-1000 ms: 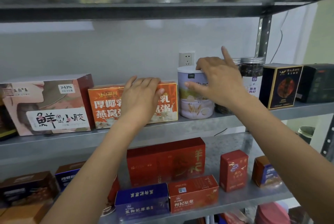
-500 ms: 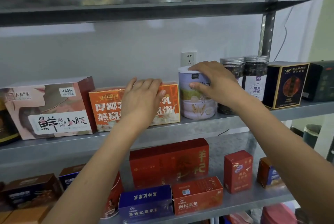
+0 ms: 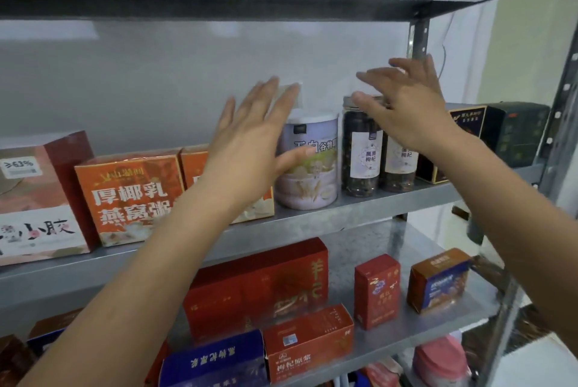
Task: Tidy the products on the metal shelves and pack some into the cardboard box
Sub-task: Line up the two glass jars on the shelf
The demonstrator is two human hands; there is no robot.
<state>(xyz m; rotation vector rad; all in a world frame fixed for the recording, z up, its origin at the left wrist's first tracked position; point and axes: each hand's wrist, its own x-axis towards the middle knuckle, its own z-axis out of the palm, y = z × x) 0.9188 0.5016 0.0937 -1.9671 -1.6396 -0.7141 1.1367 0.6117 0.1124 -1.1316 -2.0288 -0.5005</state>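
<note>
Hands (left hand (image 3: 247, 152), right hand (image 3: 406, 108)) hover spread-fingered near canister (image 3: 312, 189).

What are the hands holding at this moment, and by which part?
Nothing. The left hand is spread open before the pale cylindrical tin; the right hand is open over the clear dark-filled jar.

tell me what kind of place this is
Probably a small shop's stockroom or storage room: bare metal shelving against a plain wall, stocked with packaged retail goods such as orange food boxes and labelled jars of dark dried contents.
</note>
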